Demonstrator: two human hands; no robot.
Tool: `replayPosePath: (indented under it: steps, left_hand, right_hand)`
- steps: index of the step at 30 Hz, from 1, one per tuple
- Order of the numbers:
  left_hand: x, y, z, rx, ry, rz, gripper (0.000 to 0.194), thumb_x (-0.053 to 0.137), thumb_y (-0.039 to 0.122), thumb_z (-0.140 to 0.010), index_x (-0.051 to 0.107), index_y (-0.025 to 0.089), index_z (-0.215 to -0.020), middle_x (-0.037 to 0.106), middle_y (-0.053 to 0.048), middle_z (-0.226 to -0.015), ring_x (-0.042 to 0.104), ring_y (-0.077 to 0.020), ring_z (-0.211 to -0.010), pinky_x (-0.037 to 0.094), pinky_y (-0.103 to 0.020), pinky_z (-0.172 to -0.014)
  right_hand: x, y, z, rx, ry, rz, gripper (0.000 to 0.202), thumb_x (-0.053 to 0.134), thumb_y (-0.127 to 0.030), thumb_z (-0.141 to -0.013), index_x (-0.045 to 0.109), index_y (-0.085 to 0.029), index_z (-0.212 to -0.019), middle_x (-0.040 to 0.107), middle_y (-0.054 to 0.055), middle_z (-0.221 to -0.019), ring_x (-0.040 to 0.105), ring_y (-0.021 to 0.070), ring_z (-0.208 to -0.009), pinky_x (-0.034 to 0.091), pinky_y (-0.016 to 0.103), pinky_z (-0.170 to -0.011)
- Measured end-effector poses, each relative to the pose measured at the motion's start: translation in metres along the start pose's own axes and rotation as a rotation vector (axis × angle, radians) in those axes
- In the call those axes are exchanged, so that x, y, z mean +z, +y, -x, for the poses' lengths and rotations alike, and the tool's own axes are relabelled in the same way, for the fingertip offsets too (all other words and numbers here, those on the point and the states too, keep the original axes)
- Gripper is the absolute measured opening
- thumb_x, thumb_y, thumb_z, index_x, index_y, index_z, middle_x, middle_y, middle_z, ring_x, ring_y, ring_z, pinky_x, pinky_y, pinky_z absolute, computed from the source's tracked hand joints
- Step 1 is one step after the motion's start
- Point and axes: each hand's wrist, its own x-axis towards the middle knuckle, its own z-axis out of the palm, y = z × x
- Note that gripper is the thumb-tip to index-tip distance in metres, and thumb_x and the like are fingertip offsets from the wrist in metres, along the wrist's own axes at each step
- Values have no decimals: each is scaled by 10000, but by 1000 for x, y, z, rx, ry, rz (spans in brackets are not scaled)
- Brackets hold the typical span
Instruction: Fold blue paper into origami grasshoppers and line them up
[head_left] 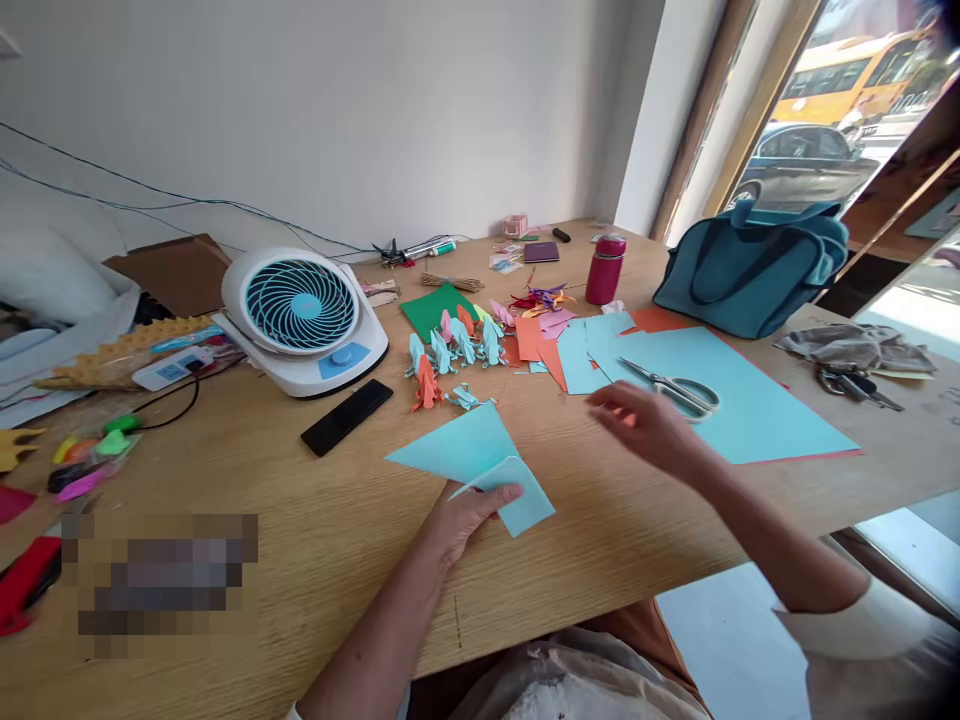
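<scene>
My left hand is closed on a light blue sheet of paper, thumb on top and fingers beneath. One part of the paper is folded over, and a pointed corner reaches left. Over the table, my right hand hangs with loosely bent fingers and nothing visible in them. Closest to it are the scissors, lying on a large light blue sheet. Beyond the left hand stand several small folded paper figures, mostly light blue, with orange and pink ones among them.
A white fan and a black phone are at the left. Orange cut pieces and a green sheet lie behind the figures. A red bottle and a teal bag stand at the back right.
</scene>
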Motion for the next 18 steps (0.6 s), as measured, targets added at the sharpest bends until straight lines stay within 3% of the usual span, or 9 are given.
replayPosePath:
  steps: [2,4,6,7,9,13,15,18]
  left_hand:
    - [2,0,1,24,-15,-3,537,925,385,-519,718,153,-956,758,-88,-992,678,-259,-939,528,-363,-858]
    - [2,0,1,59,-5,-29,534,918,390,-529,723,165,-972,757,-77,-963,670,-262,-946,521,-359,-867]
    - [0,0,1,68,9,-54,511,904,405,-552,729,176,-974,754,-66,-903,664,-267,-943,519,-360,-857]
    - [0,0,1,63,0,-57,502,896,411,-569,732,175,-981,752,-66,-888,664,-268,-936,521,-363,-846]
    - [-1,2,1,66,-41,-28,507,889,412,-593,732,178,-1014,752,-63,-892,667,-257,-908,523,-353,-815]
    - [-3,6,1,44,-133,69,403,883,426,-615,750,152,-878,744,-52,-806,645,-188,-743,501,-290,-726]
    - [-5,6,0,25,-109,64,371,896,444,-586,710,138,-685,687,-22,-648,569,-129,-600,460,-245,-627]
    - [-7,5,-4,18,-15,33,425,924,444,-522,623,143,-541,579,27,-517,456,-76,-514,380,-202,-525]
  right_hand:
    - [11,-48,8,-207,-27,-333,278,539,-444,-948,608,-226,-1105,646,76,-1066,631,183,-897,501,294,-746]
    - [21,-84,12,-346,-48,-398,313,645,-423,-889,592,-214,-1116,623,83,-1074,618,192,-912,497,315,-782]
    - [29,-103,11,-387,-16,-375,167,632,-336,-900,612,-204,-1000,607,79,-1004,605,198,-883,482,323,-755]
    - [32,-106,10,-390,1,-378,72,592,-273,-916,613,-204,-927,597,70,-962,596,191,-859,471,318,-735]
    - [35,-105,7,-348,10,-468,80,569,-233,-917,587,-203,-846,578,53,-926,577,166,-805,459,299,-704]
    - [37,-95,2,-196,-20,-680,249,573,-348,-922,506,-203,-731,554,24,-863,543,136,-739,460,262,-642]
    - [40,-87,-1,-142,-19,-697,293,514,-415,-951,513,-200,-752,576,33,-880,562,144,-768,475,258,-633]
    - [39,-61,-13,-72,-13,-639,309,385,-425,-1008,574,-188,-952,645,38,-927,616,163,-819,508,272,-654]
